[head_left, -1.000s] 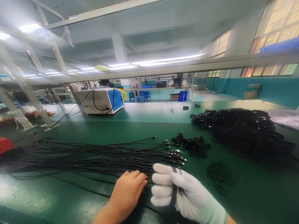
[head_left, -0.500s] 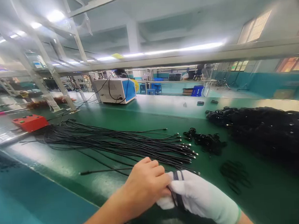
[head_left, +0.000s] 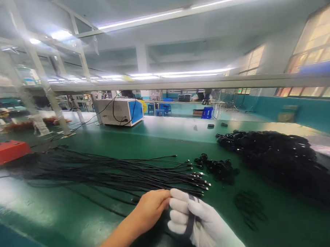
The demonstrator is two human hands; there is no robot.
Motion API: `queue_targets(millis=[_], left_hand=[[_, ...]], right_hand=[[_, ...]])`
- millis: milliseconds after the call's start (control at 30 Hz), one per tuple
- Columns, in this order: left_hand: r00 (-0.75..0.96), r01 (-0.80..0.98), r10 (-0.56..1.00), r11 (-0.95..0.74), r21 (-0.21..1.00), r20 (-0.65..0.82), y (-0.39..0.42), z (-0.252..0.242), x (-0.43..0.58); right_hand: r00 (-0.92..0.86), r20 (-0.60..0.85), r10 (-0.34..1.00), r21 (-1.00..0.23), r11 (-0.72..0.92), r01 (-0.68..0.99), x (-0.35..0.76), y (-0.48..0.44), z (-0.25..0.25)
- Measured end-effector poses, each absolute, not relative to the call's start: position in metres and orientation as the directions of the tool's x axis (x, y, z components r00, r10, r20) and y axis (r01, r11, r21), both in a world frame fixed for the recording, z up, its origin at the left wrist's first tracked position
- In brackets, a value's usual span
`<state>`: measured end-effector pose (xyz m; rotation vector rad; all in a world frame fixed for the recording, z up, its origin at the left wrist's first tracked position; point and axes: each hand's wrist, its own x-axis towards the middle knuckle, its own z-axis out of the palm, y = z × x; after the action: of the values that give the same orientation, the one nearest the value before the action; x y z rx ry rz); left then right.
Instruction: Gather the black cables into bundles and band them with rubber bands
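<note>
My left hand (head_left: 153, 206), bare, is closed in a pinch with its fingertips against the gloved fingertips of my right hand. A white glove covers my right hand (head_left: 195, 217), whose fingers are curled. A black cable (head_left: 190, 224) is wound in a band around that palm and fingers. What my left fingertips pinch is mostly hidden, but it looks like the cable's end part. Just beyond both hands, a long bundle of straight black cables (head_left: 115, 173) lies on the green table, its metal plugs (head_left: 204, 182) pointing right.
A large heap of coiled black cables (head_left: 270, 155) lies on the right, with a smaller black pile (head_left: 217, 168) beside the plugs. Thin black loops (head_left: 249, 209) lie nearer. A red box (head_left: 10, 151) sits left; a white-and-blue machine (head_left: 122, 112) stands behind. A metal rail (head_left: 163, 85) crosses above.
My left hand has shifted to the gloved fingertips, and the gloved hand has turned so its curled fingers show. The loose cable end at left has drawn in near my left hand. The view has tilted up.
</note>
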<state>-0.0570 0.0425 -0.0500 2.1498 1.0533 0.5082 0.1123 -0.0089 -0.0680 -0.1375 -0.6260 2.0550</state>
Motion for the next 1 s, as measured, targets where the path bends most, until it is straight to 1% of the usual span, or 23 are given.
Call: queue_targets(millis=[33, 67, 100, 167, 233, 300, 400, 500, 533, 600, 667, 700, 767, 833, 900, 1000], left_hand=[[0.563, 0.588, 0.823, -0.462, 0.664, 0.074, 0.041, -0.051, -0.057], [0.525, 0.649, 0.845, -0.474, 0.595, 0.102, 0.039, -0.052, -0.055], [0.484, 0.718, 0.867, -0.473, 0.510, 0.121, 0.034, -0.053, -0.053], [0.420, 0.841, 0.901, -0.433, 0.326, 0.111, 0.021, -0.055, -0.046], [0.396, 0.896, 0.915, -0.404, 0.184, 0.078, 0.007, -0.057, -0.036], [0.412, 0.903, 0.907, -0.419, 0.094, 0.082, -0.006, -0.057, -0.026], [0.502, 0.856, 0.851, -0.514, 0.052, 0.155, -0.016, -0.060, -0.019], [0.619, 0.760, 0.734, -0.650, 0.023, 0.279, -0.014, -0.061, -0.023], [0.658, 0.720, 0.679, -0.694, -0.007, 0.326, -0.011, -0.059, -0.026], [0.740, 0.625, 0.544, -0.774, -0.106, 0.395, -0.002, -0.051, -0.034], [0.815, 0.522, 0.414, -0.829, -0.202, 0.405, 0.009, -0.036, -0.041], [0.846, 0.473, 0.366, -0.851, -0.228, 0.389, 0.014, -0.028, -0.044], [0.883, 0.404, 0.311, -0.885, -0.232, 0.353, 0.024, -0.014, -0.049], [0.898, 0.367, 0.295, -0.912, -0.185, 0.325, 0.033, -0.006, -0.052], [0.901, 0.344, 0.297, -0.933, -0.103, 0.316, 0.041, -0.005, -0.053], [0.900, 0.316, 0.316, -0.947, 0.052, 0.300, 0.050, -0.012, -0.053]], right_hand=[[-0.480, 0.118, 0.869, -0.451, -0.384, -0.806, 0.116, -0.006, -0.066], [-0.424, 0.092, 0.901, -0.446, -0.344, -0.826, 0.121, -0.002, -0.065], [-0.375, 0.065, 0.925, -0.451, -0.308, -0.838, 0.125, 0.001, -0.064], [-0.298, 0.008, 0.954, -0.476, -0.259, -0.840, 0.134, 0.006, -0.066], [-0.247, -0.037, 0.968, -0.506, -0.232, -0.831, 0.139, 0.010, -0.068], [-0.217, -0.061, 0.974, -0.538, -0.216, -0.815, 0.142, 0.012, -0.071], [-0.213, -0.069, 0.975, -0.581, -0.213, -0.786, 0.142, 0.010, -0.072], [-0.243, -0.074, 0.967, -0.624, -0.235, -0.746, 0.139, 0.006, -0.073], [-0.251, -0.078, 0.965, -0.644, -0.242, -0.726, 0.136, 0.005, -0.074], [-0.275, -0.074, 0.959, -0.687, -0.249, -0.683, 0.130, 0.002, -0.076], [-0.346, -0.045, 0.937, -0.713, -0.273, -0.646, 0.122, 0.000, -0.078], [-0.396, -0.022, 0.918, -0.710, -0.293, -0.640, 0.119, -0.001, -0.079], [-0.492, 0.014, 0.870, -0.682, -0.352, -0.641, 0.114, -0.004, -0.079], [-0.554, 0.011, 0.833, -0.636, -0.421, -0.647, 0.112, -0.006, -0.079], [-0.604, -0.001, 0.797, -0.594, -0.486, -0.641, 0.111, -0.009, -0.079], [-0.667, 0.004, 0.745, -0.550, -0.556, -0.623, 0.110, -0.011, -0.078]])
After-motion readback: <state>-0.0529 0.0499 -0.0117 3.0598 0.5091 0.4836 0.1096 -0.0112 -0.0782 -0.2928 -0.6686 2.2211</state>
